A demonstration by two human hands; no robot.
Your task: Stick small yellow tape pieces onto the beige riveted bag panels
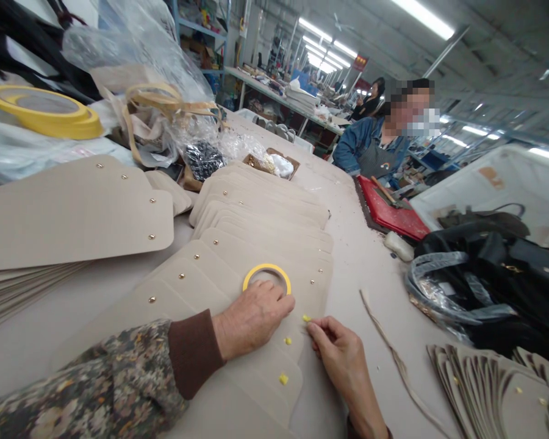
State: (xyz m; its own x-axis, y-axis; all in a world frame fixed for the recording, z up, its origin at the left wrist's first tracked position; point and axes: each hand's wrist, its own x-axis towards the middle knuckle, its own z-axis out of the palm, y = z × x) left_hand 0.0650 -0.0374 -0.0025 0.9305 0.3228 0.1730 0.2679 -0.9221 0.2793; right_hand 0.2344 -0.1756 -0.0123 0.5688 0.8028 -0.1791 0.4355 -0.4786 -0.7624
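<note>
My left hand (254, 320), in a flowered sleeve with a brown cuff, is closed on a roll of yellow tape (266, 267) that rests over the beige panels. These panels (238, 259) lie overlapped in a long row, with small metal rivets near their edges. Close to the right edge of the row, my right hand (341, 350) pinches a small piece of yellow tape (306, 318) at its fingertips. Two other yellow pieces, an upper one (288, 341) and a lower one (283, 379), sit on nearer panels. My left fingertips are partly hidden behind the hand.
At left stands a stack of riveted beige panels (73, 213), with larger yellow tape rolls (50, 122) behind. A beige strip (393, 350) lies at right, near black bags (498, 280) and more stacked pieces (489, 390). A co-worker (370, 143) sits across beside a red board (388, 210).
</note>
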